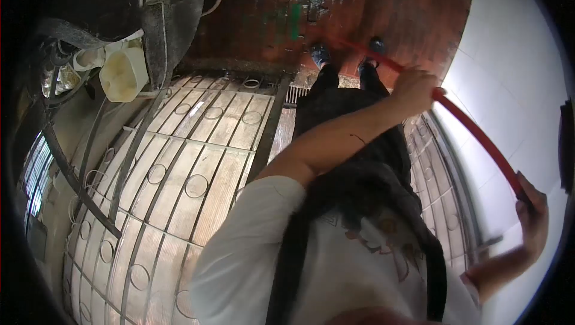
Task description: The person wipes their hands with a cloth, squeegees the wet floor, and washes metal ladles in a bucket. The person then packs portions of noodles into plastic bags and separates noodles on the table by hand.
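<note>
A long red pole [476,133] runs diagonally from the upper middle down to the right. My left hand [413,90] is wrapped around its middle section, with my arm reaching across my body. Near the pole's dark upper end, my right hand [532,208] grips it beside the white wall. Past my shoes the lower part of the pole blurs over the wet red-brown floor [413,19]. A green patch [294,21] shows near that end; whether it belongs to the pole cannot be made out.
White wall [509,43] stands close on my right. Behind and left is a metal gate or fence [203,163] with bars and rings. Dark machinery [173,31] with a dirty cream container [124,73] is at upper left. A floor grate [294,95] lies near my feet.
</note>
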`<state>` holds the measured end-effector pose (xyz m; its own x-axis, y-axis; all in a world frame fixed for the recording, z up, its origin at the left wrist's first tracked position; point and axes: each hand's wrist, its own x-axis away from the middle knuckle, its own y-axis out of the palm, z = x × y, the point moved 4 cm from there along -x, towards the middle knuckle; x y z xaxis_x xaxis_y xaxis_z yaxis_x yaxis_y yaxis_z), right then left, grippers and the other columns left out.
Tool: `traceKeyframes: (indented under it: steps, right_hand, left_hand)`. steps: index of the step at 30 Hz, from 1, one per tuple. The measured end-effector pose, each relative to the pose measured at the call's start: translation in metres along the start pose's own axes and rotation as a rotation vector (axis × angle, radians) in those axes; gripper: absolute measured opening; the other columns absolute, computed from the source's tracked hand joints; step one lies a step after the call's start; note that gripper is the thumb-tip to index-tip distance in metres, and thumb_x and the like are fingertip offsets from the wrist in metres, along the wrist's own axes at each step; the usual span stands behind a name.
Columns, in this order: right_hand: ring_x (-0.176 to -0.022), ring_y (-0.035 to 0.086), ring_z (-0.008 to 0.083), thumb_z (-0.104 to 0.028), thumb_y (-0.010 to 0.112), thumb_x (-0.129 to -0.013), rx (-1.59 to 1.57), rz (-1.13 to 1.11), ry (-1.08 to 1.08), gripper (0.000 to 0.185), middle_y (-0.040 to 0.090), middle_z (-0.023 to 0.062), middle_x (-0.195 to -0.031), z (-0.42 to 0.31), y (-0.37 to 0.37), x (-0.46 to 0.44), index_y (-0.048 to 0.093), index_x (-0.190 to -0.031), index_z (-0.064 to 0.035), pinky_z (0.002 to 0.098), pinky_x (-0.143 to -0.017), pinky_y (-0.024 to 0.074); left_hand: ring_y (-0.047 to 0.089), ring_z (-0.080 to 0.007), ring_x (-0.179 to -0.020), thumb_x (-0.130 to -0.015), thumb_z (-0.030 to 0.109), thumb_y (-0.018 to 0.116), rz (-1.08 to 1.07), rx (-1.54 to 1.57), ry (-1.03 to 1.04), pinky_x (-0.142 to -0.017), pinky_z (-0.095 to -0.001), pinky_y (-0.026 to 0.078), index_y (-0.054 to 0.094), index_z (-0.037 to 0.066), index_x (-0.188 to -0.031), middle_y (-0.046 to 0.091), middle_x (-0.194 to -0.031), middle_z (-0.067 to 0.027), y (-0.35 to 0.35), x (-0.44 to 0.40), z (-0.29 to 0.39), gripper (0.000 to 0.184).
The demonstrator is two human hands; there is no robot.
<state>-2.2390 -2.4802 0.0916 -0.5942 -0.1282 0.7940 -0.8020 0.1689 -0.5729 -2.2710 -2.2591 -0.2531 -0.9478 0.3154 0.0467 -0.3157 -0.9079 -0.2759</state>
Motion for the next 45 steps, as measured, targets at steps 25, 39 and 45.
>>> traceKeyframes:
  steps: [25, 39, 45]
  right_hand:
    - [-0.083, 0.066, 0.0443, -0.013, 0.060, -0.092, -0.176, 0.331, 0.004, 0.028, 0.069, 0.0254, -0.089, 0.071, -0.115, -0.030, 0.066, -0.118, -0.0027, 0.0502, -0.074, 0.0522]
    - [-0.076, 0.066, 0.0426, -0.016, 0.064, -0.092, -0.120, 0.379, 0.030, 0.023, 0.068, 0.0236, -0.081, -0.001, -0.389, -0.184, 0.071, -0.111, -0.0057, 0.0472, -0.070, 0.0515]
    - [-0.077, 0.068, 0.0407, -0.017, 0.063, -0.095, -0.332, 0.399, 0.045, 0.029, 0.069, 0.0244, -0.085, 0.013, -0.459, -0.280, 0.066, -0.120, -0.0048, 0.0444, -0.071, 0.0518]
  left_hand:
    - [0.062, -0.0377, -0.097, -0.091, 0.034, 0.066, -0.218, -0.459, 0.027, -0.087, -0.0490, 0.047, 0.068, 0.006, -0.076, 0.068, -0.089, -0.0163, 0.033, -0.224, 0.046, 0.032]
    - [0.065, -0.0399, -0.094, -0.078, 0.014, 0.072, -0.409, -0.439, 0.008, -0.082, -0.0509, 0.049, 0.072, 0.007, -0.084, 0.069, -0.088, -0.0193, -0.100, -0.513, 0.060, 0.009]
    - [0.062, -0.0371, -0.105, -0.077, 0.020, 0.078, -0.458, -0.564, 0.092, -0.090, -0.0490, 0.048, 0.072, 0.008, -0.093, 0.068, -0.102, -0.0152, -0.136, -0.680, 0.063, 0.021]
